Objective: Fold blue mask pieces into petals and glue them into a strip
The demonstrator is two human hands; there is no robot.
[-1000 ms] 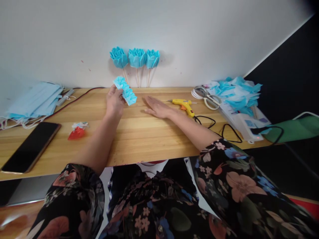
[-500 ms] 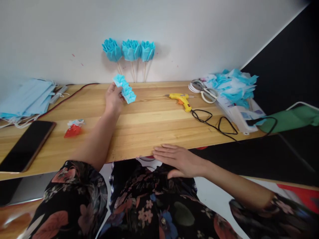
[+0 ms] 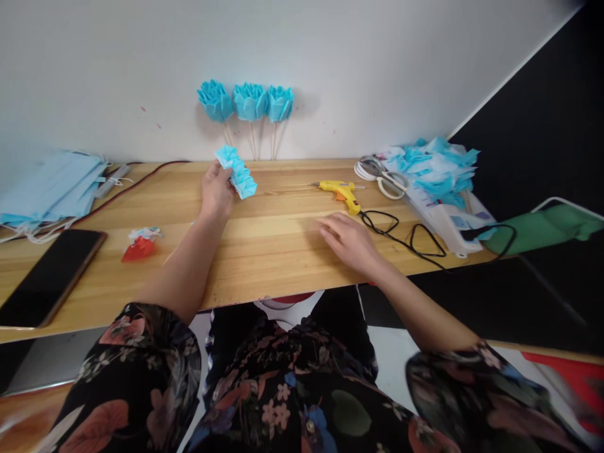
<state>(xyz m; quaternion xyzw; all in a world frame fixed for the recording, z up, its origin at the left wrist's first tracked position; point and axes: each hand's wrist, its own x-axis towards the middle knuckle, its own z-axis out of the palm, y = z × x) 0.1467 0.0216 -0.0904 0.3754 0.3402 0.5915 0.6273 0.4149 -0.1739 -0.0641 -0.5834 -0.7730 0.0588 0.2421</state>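
My left hand (image 3: 218, 189) pinches one end of a pleated strip of light blue fabric (image 3: 241, 176), holding it up over the desk near the wall. The strip slants down to the right in a row of folded points. My right hand (image 3: 346, 242) is over the middle of the desk with nothing in it; its fingers are loosely extended and slightly blurred at the tips. Just beyond that hand lies a yellow glue gun (image 3: 346, 194), its nozzle facing left. Behind the strip, three blue fabric flowers (image 3: 250, 102) on thin sticks lean against the wall.
Scissors (image 3: 394, 185) lie near a heap of blue and white fabric pieces (image 3: 436, 167) at the right. The glue gun's black cord (image 3: 422, 253) runs to a white power strip (image 3: 457, 233). Face masks (image 3: 51, 185), a phone (image 3: 51, 277) and a small red item (image 3: 140, 246) occupy the left.
My right hand has risen from the desk's front edge and moved forward over the desktop toward the glue gun. My left hand keeps the pleated strip in nearly the same place.
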